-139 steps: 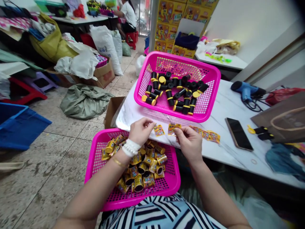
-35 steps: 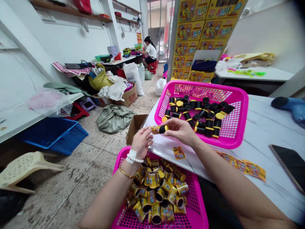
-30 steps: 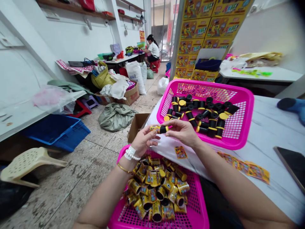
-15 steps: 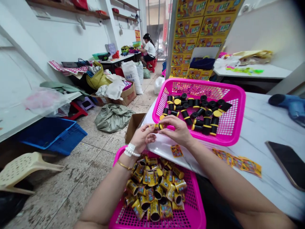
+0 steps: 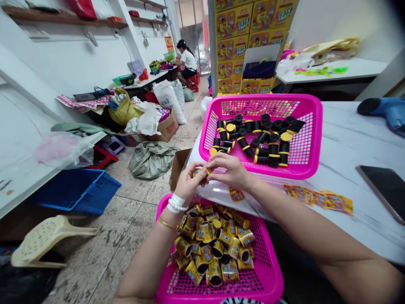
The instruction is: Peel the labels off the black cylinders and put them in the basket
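Observation:
In front of me, my left hand (image 5: 189, 182) is closed round a small yellow-labelled cylinder (image 5: 199, 172), mostly hidden by fingers. The fingertips of my right hand (image 5: 228, 169) pinch the same piece from the other side. Below them, a pink basket (image 5: 268, 270) holds many cylinders wrapped in yellow printed labels (image 5: 207, 232). Just beyond my hands stands a second pink basket (image 5: 303, 173) with black cylinders (image 5: 264, 136) that have yellow caps or rims. A single printed label (image 5: 236, 194) lies on the table edge, and a row of labels (image 5: 319, 198) lies beyond my right forearm.
On the white table (image 5: 341, 147) are a phone (image 5: 384, 190) and a blue tool (image 5: 387, 112). To the left stand a plastic stool (image 5: 47, 240) and a blue crate (image 5: 79, 192). Yellow cartons (image 5: 232, 46) are stacked behind. A co-worker (image 5: 188, 61) sits farther back.
My hands have drawn closer together round the cylinder, and my fingers now cover more of it. The head view has shifted slightly; the baskets' contents look the same.

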Motion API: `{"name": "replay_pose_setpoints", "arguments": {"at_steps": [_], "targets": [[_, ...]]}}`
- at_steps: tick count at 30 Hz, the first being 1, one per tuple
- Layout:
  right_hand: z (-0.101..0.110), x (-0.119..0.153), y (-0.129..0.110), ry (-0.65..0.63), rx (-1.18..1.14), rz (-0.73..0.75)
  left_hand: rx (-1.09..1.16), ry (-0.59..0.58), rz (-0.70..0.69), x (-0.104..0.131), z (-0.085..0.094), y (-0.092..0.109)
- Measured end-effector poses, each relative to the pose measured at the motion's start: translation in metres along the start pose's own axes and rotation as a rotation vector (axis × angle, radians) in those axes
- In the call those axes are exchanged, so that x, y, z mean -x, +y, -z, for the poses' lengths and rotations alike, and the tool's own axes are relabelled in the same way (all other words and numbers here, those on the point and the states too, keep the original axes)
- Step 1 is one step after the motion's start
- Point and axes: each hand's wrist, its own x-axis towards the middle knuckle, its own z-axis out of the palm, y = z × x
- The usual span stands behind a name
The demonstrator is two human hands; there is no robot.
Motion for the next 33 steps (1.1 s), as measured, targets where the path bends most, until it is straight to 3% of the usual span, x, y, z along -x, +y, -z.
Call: {"name": "replay_pose_setpoints", "arguments": {"at_steps": [3, 8, 15, 26, 29, 33], "targets": [[0.003, -0.001, -0.002, 0.029, 0.124, 0.066, 0.189, -0.012, 0.188, 0.001, 0.007, 0.0], [0.001, 0.001, -0.004, -0.035, 0.106, 0.028, 0.241, 0.038, 0.19, 0.002, 0.013, -0.005], [-0.005, 0.004, -0.004, 0.018, -0.137, -0.283, 0.115, 0.119, -0.029, 0.006, 0.007, -0.006], [-0.013, 0.004, -0.009, 0.041, -0.456, -0.604, -0.359, 0.033, -0.304, 0.007, 0.015, -0.001], [-0.012, 0.004, -0.01, 0.023, -0.307, -0.446, -0.311, -0.006, -0.263, 0.006, 0.017, -0.003], [-0.008, 0.004, -0.012, 0.007, 0.121, -0.044, 0.036, 0.023, 0.054, 0.006, 0.022, -0.009]]}}
